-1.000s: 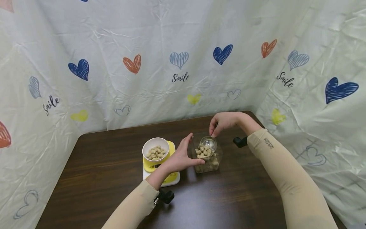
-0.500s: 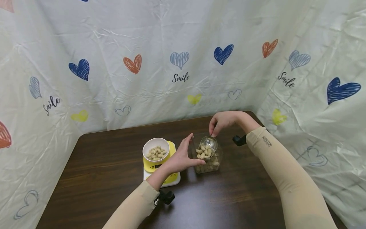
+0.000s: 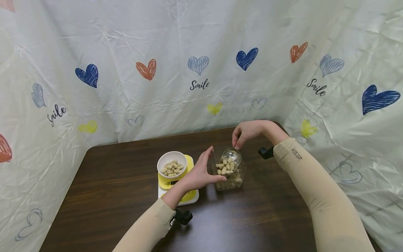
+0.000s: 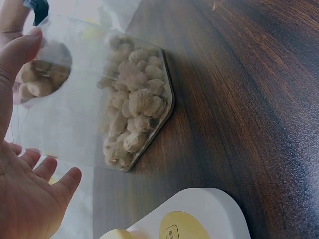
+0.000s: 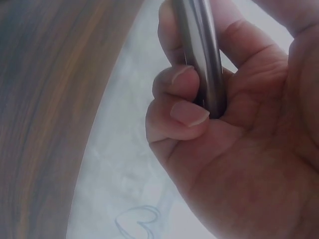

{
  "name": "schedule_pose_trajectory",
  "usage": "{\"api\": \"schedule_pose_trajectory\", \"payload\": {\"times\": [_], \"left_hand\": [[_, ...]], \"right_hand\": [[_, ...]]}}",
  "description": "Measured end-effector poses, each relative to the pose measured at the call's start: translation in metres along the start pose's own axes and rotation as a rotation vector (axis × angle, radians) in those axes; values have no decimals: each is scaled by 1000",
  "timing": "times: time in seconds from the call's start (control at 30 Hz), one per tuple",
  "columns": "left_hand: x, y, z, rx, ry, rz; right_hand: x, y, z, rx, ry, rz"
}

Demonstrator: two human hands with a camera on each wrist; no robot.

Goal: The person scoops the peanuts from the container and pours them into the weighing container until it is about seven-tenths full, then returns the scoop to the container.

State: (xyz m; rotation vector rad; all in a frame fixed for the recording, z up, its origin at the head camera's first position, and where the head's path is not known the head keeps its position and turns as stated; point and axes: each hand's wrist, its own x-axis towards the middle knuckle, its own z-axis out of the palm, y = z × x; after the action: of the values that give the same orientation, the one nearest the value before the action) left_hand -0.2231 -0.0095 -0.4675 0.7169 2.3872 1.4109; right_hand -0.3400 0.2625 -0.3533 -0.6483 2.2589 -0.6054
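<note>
Where my two beige sleeves (image 3: 151,224) come in from the bottom of the head view, one yellow-and-white kitchen scale (image 3: 188,200) lies nearest the left wrist, left of lower centre. My left hand (image 3: 198,176), near mid-frame, is spread wide and grips one clear plastic box (image 4: 75,134), I think to steady it on the brown table (image 3: 110,182). One white bowl (image 3: 163,161) sits on the scale, presumably so the scale bears its weight; the in-shell peanuts (image 3: 172,168) inside overlap too much to count, as do those in the box. Right of centre, one metal scoop (image 3: 233,155) tilts within the box's mouth, loaded and apart from the pile, probably angled so nothing slides out. My right hand (image 3: 250,130) holds its handle from above, fingers curled closely round it. Farthest, across the upper frame, hangs the heart-printed cloth (image 3: 170,42).
</note>
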Motion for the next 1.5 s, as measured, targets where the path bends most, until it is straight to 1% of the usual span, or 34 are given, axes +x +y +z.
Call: {"api": "schedule_pose_trajectory", "payload": {"times": [0.2, 0.43, 0.57, 0.87, 1.13, 1.37, 1.5], "left_hand": [[-1, 1, 0, 0, 2, 3], [0, 1, -1, 12, 6, 1], [0, 1, 0, 6, 5, 6], [1, 0, 1, 18, 16, 13], [1, 1, 1, 11, 13, 12], [1, 0, 1, 8, 13, 11], [1, -1, 1, 6, 11, 5]], "right_hand": [[-1, 0, -1, 10, 20, 8], [3, 4, 1, 4, -2, -16], [2, 5, 1, 6, 0, -24], [-5, 9, 1, 50, 32, -6], [-4, 13, 4, 74, 21, -22], [-5, 16, 6, 119, 49, -27], [-6, 16, 6, 137, 49, -33]]}}
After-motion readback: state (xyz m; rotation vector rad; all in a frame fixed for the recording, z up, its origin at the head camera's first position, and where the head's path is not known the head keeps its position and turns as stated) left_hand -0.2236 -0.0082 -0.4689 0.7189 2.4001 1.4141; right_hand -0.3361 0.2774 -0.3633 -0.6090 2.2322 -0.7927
